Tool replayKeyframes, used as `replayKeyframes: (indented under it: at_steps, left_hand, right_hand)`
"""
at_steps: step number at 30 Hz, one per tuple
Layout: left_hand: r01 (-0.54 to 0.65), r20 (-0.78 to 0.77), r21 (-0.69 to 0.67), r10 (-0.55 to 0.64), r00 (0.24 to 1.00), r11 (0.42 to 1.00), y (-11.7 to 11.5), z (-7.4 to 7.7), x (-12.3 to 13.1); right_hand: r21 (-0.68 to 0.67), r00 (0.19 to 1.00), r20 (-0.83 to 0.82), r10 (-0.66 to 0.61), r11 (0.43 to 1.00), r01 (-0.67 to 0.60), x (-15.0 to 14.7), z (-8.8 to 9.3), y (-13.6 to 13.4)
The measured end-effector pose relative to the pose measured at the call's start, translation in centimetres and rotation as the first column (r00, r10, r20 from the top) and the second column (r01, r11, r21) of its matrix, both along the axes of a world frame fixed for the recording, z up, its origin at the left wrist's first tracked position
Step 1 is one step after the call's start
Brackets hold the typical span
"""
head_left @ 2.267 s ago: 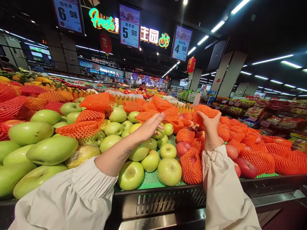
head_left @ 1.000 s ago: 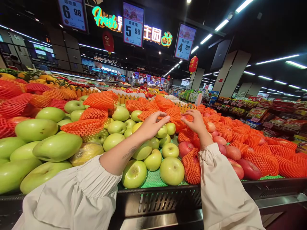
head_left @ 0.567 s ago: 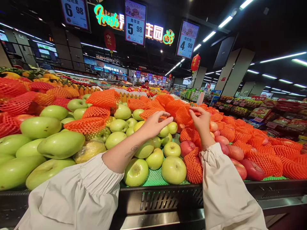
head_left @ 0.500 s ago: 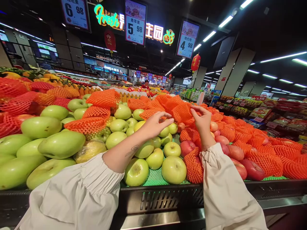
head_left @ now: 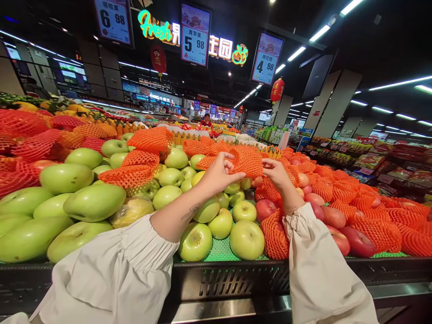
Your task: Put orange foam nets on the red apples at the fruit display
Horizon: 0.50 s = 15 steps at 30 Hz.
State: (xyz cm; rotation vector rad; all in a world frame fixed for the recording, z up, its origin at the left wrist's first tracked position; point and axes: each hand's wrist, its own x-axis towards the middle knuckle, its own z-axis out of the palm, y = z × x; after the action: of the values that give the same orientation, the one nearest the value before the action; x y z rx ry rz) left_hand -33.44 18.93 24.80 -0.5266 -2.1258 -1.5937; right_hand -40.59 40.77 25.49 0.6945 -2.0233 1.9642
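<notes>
An orange foam net sleeve (head_left: 249, 164) is stretched between both hands above the fruit display. My left hand (head_left: 216, 173) pinches its left end and my right hand (head_left: 277, 173) pinches its right end. Below the hands lie loose green apples (head_left: 247, 238) on a green mat. To the right are red apples (head_left: 265, 209), some wrapped in orange nets. Both arms wear pale long sleeves.
A black slotted bin front (head_left: 222, 281) runs along the display's near edge. More orange nets (head_left: 130, 175) lie flat on the green apples at left. Red-netted fruit (head_left: 23, 139) fills the far left. Price signs (head_left: 195, 33) hang overhead; a person in red (head_left: 205, 120) stands far back.
My right hand picked an orange net from the pile over the red apples and brought it leftward. My left hand rose and closed on its other end.
</notes>
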Motion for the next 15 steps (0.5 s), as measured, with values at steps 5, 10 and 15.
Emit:
replayKeyframes:
  at_steps: [5,10,15]
  left_hand:
    - [0.030,-0.032,-0.187,-0.036,0.999,0.982,-0.1,0.3,0.2]
    - [0.047,0.005,-0.254,-0.047,0.999,0.966,-0.1,0.3,0.4]
    - [0.083,0.040,-0.323,-0.074,0.996,0.943,-0.1,0.2,0.5]
  right_hand:
    - [0.018,0.977,0.211,0.013,1.000,-0.017,-0.1,0.1,0.6]
    - [-0.150,0.984,0.139,0.111,0.985,-0.090,0.5,0.4,0.2]
    - [-0.032,0.958,0.127,0.257,0.966,-0.255,1.6,0.6,-0.2]
